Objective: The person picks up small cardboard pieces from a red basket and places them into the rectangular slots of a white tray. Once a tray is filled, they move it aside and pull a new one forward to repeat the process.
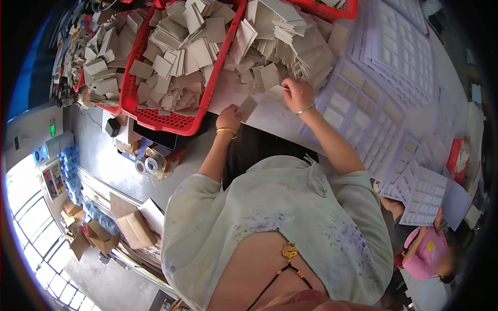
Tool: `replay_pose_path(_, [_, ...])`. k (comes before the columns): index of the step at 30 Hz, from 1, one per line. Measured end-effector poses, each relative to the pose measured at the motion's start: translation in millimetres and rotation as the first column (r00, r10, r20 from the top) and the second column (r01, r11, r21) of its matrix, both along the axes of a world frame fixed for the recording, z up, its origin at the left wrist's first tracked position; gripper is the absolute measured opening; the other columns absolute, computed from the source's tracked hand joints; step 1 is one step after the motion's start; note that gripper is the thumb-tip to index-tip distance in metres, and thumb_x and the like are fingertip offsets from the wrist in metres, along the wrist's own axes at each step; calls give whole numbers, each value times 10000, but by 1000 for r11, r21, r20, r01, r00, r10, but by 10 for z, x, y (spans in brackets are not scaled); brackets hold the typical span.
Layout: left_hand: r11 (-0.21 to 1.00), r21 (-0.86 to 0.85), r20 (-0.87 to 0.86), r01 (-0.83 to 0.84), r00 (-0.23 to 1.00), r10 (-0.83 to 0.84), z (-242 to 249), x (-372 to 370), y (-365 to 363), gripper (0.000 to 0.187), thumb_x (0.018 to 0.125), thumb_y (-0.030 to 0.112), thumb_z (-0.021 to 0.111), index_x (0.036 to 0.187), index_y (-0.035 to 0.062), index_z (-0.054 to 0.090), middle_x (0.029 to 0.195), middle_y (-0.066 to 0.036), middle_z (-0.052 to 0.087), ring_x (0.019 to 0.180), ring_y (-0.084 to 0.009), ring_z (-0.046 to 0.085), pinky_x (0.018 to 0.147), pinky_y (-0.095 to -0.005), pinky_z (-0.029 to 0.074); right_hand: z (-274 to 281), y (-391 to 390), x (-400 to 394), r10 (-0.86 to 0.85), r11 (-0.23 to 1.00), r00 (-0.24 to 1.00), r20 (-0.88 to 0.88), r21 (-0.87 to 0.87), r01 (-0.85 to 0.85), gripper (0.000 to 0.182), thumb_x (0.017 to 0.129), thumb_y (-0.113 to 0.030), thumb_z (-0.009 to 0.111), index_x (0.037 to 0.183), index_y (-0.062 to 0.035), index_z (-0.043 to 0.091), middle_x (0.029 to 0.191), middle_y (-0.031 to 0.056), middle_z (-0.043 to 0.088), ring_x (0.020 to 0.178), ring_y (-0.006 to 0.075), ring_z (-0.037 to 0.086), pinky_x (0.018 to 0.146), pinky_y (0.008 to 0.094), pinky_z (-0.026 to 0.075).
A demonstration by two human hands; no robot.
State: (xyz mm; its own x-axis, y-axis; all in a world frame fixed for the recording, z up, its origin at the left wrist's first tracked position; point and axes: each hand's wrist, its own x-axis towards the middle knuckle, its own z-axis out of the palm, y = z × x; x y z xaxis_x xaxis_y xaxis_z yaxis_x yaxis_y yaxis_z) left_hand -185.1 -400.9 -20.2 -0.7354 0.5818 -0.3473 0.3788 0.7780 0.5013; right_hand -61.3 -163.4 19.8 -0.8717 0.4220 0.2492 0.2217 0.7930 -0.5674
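Observation:
My left hand (229,119), with a gold bangle at the wrist, has its fingers closed on a small grey cardboard piece (247,109) at the table's near edge. To the right, my right hand (299,95), wearing a silver bangle, pinches the edge of a paler flat card (276,95) just above the white tabletop. Beyond both hands lies a loose heap of grey cardboard pieces (306,52), some still in stacks. On the left, a red plastic basket (199,111) holds many similar pieces (179,59).
White compartmented trays (358,103) lie on the table at right, with more stacked trays (402,49) behind. Another pile of cardboard pieces (106,57) is beyond the basket. At far right, a person in pink (428,251) handles a white tray (424,197). Cardboard boxes (136,229) stand at lower left.

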Motion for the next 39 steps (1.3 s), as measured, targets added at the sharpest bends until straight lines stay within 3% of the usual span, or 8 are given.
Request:
replay_pose_path(5, [993, 114, -30, -21, 999, 25, 577, 9, 69, 276, 757, 154, 674, 1000, 71, 571, 772, -123, 622, 690, -272, 615, 623, -381, 478, 83, 52, 425, -217, 965, 957, -194, -193, 179, 234, 728, -66, 685, 936, -107, 586, 741, 45, 612, 650, 217, 578, 587, 331, 459])
replay_pose_path(8, [936, 339, -16, 90, 996, -90, 652, 206, 403, 218, 785, 94, 642, 995, 67, 588, 775, -101, 626, 677, -217, 615, 603, -322, 478, 150, 140, 882, -512, 786, 848, -139, -475, 396, 278, 756, -61, 682, 1018, -98, 596, 732, 44, 597, 596, 146, 555, 578, 279, 462])
replay_pose_path(12, [806, 558, 133, 199, 937, -323, 621, 675, 1149, 189, 787, 56, 644, 975, 68, 628, 871, -79, 640, 701, -196, 621, 628, -299, 490, -5, 543, 1746, -752, 577, 648, -120, -595, 560, 336, 788, -20, 660, 1104, -86, 564, 789, 17, 631, 622, 51, 534, 562, 205, 439])
replay_pose_path(15, [715, 619, 75, 325, 881, -466, 416, 984, 1783, 191, 797, 60, 632, 987, 78, 636, 886, -100, 642, 712, -218, 622, 632, -311, 501, -32, 772, 2289, -791, 550, 596, -141, -591, 590, 334, 805, -12, 643, 1118, -82, 549, 780, 10, 626, 627, 38, 531, 556, 187, 427])
replay_pose_path(21, [689, 386, -75, 614, 765, -640, 50, 1268, 2775, 169, 824, 91, 573, 978, 113, 642, 909, -135, 651, 854, -320, 625, 750, -411, 503, -43, 778, 2769, -849, 464, 516, -111, -622, 631, 303, 817, -25, 634, 1104, -69, 544, 748, 8, 616, 621, 36, 537, 549, 183, 422])
replay_pose_path(25, [708, 231, -37, 667, 733, -679, -22, 1300, 2972, 152, 828, 103, 565, 957, 123, 643, 938, -124, 653, 895, -333, 612, 783, -422, 496, -125, 728, 2875, -860, 429, 504, -84, -653, 624, 295, 823, -32, 625, 1104, -70, 545, 755, 13, 615, 601, 38, 535, 545, 189, 429])
replay_pose_path(30, [681, 293, -117, 671, 732, -671, -101, 1322, 2983, 152, 824, 76, 562, 953, 116, 631, 1022, -150, 601, 905, -358, 601, 795, -433, 500, -230, 707, 2853, -867, 372, 498, -18, -688, 623, 254, 817, -48, 631, 1063, -72, 575, 744, 14, 602, 590, 55, 559, 540, 202, 447])
replay_pose_path(39, [766, 271, -117, 583, 810, -575, 285, 1382, 2421, 259, 819, 5, 526, 1051, 119, 549, 1095, -123, 541, 917, -363, 587, 719, -438, 509, -458, 595, 2481, -619, 429, 759, 200, -724, 540, 170, 796, -106, 632, 960, -63, 620, 730, 56, 638, 611, 114, 612, 576, 266, 496])
